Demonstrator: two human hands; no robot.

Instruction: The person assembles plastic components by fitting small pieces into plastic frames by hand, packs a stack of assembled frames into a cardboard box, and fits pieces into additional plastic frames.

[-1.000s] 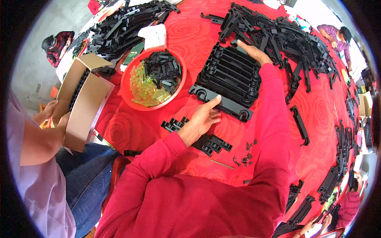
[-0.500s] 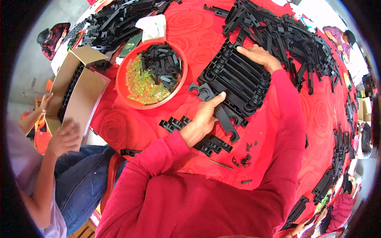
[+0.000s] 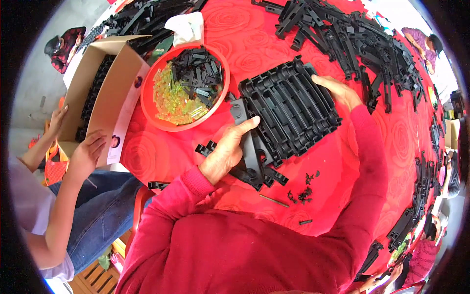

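Both hands hold a stack (image 3: 289,110) of black curved plastic strips, approx mid-table on the red cloth (image 3: 342,161). L hand (image 3: 227,149) grips the stack's near-left end, thumb on top, fingers under. R hand (image 3: 338,90) clasps the far-right end, fingers curled over the edge. Stack sits tilted, its lower end over loose black pieces (image 3: 257,171).

Just left of the stack: red bowl (image 3: 183,88) w/ yellow-green clear bits and small black parts. Small black clips (image 3: 205,147) lie beside L wrist; tiny black bits (image 3: 301,191) nearer the body. Big pile of black strips (image 3: 362,44) at far right. Cardboard box (image 3: 105,93) at left, another person's 2 hands on it.
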